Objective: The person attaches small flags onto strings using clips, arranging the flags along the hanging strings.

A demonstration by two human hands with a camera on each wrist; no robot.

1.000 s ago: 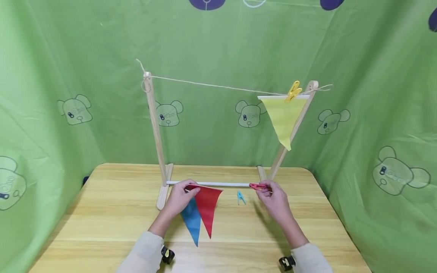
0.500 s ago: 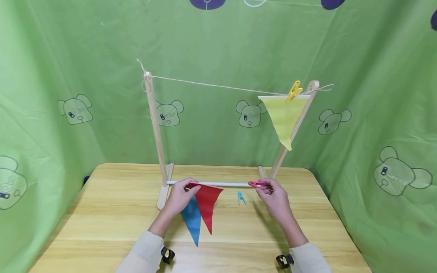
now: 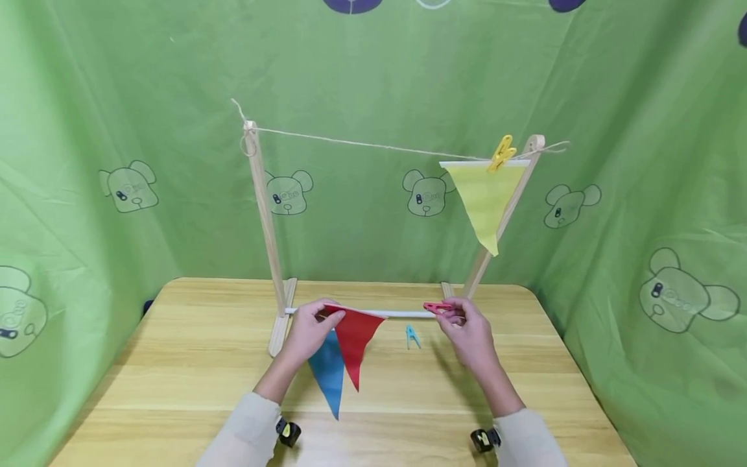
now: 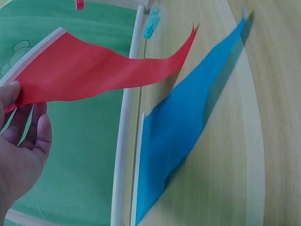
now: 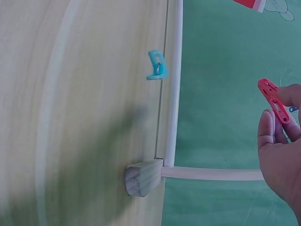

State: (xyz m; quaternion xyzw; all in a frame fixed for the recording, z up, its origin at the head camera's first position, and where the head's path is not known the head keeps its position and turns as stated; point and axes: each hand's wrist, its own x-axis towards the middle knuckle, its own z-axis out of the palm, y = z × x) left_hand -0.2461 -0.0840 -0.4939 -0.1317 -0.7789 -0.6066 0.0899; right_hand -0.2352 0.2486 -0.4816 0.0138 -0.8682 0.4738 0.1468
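Note:
My left hand [image 3: 312,331] pinches a red triangular flag [image 3: 357,337] by the left end of its white-edged top, as the left wrist view also shows. Below it, a blue triangular flag [image 4: 176,136] lies on the table, partly hidden in the head view by the hand and the red flag. Between thumb and fingers, my right hand [image 3: 469,329] holds a red clothespin [image 5: 273,100]. A light blue clothespin [image 3: 412,337] rests on the table between the two hands. Higher up, a yellow flag [image 3: 481,194] hangs from a string [image 3: 362,144] under a yellow clothespin [image 3: 502,153].
A wooden frame has a left post [image 3: 264,214], a right post [image 3: 493,240] and a white rod [image 3: 403,314] low between them. The string runs between the post tops. Green curtain [image 3: 350,246] surrounds the wooden table [image 3: 146,389] at the back and sides.
Both hands have risen slightly, carrying the red flag and the red clothespin up with them. The blue flag, the light blue clothespin and the hanging yellow flag stay in place.

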